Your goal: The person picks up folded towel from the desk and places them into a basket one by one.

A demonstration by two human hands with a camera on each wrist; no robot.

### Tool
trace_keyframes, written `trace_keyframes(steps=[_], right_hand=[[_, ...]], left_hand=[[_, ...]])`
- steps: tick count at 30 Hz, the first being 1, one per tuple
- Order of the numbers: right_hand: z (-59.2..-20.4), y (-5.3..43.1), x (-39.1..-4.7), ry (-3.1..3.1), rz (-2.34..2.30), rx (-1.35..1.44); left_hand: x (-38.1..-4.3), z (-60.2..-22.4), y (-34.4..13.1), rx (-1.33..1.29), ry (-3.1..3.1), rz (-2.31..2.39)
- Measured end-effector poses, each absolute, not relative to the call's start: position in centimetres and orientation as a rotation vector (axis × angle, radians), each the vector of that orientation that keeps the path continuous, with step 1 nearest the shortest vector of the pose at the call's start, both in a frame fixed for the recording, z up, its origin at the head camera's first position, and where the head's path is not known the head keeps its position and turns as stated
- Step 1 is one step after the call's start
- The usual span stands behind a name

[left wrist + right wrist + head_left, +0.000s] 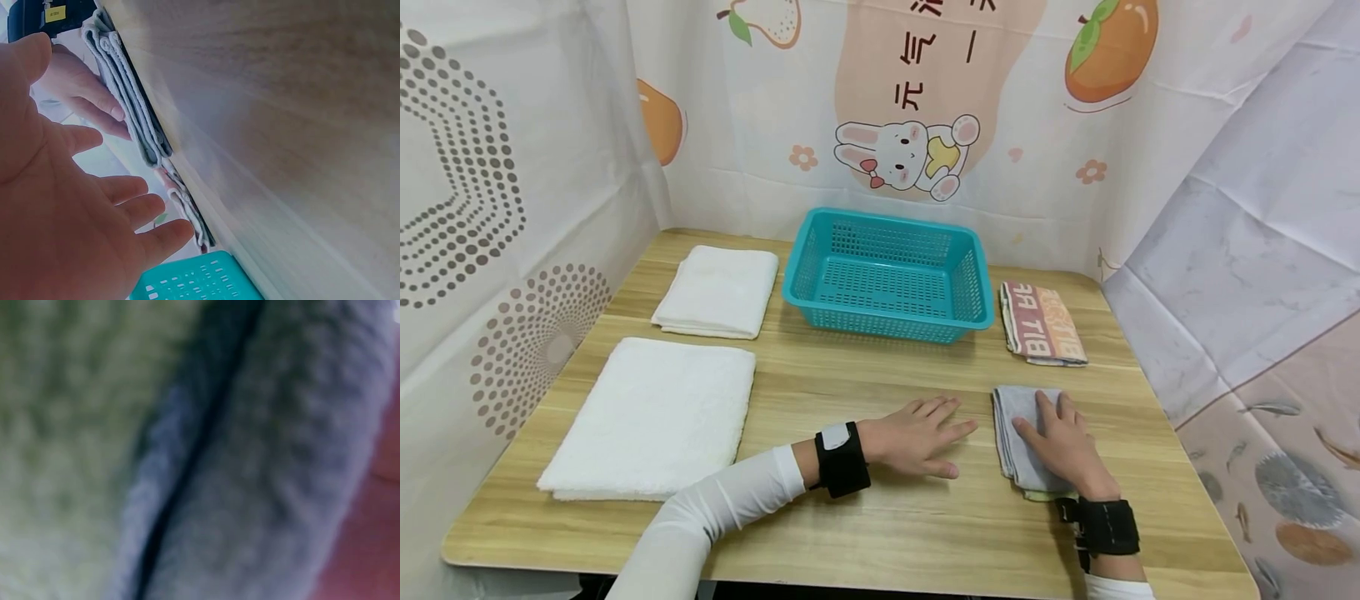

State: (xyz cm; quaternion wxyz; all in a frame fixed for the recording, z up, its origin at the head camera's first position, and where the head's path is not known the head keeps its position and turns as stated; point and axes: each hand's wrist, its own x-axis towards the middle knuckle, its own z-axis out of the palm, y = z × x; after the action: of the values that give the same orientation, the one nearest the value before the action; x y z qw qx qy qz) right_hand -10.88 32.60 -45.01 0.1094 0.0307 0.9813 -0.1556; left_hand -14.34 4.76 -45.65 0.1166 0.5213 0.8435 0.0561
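Wood-grain table [850, 546]. Grey folded towel [1018, 458], lower right of frame: probably light, limp; best gripped across all layers. Right hand [1066, 450] atop, fingers extended; palm contact uncertain, wrist view blurred. Left hand [913, 439] spread, empty.

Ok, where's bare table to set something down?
One bare patch lies between the teal basket, large white towel and left hand. Another borders the table's front edge, between left sleeve and right wristband. Crowded: between the large and the small white towel, and between patterned cloth and gray cloth under the right hand.
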Motion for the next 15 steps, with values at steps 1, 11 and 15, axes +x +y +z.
trace_keyframes(steps=[1, 11, 15], right_hand=[[-45.00, 32.55, -10.89, 2.884, -0.454, 0.091], [-44.80, 32.06, -10.93, 2.857, -0.464, 0.109], [-44.94, 31.99, -10.94, 2.867, -0.478, 0.104]], left_hand=[[-14.34, -45.67, 4.77, 1.526, 2.471, 0.162], [-14.32, -45.59, 4.88, 1.499, 2.451, 0.194], [-14.31, -45.65, 4.90, 1.490, 2.441, 0.205]])
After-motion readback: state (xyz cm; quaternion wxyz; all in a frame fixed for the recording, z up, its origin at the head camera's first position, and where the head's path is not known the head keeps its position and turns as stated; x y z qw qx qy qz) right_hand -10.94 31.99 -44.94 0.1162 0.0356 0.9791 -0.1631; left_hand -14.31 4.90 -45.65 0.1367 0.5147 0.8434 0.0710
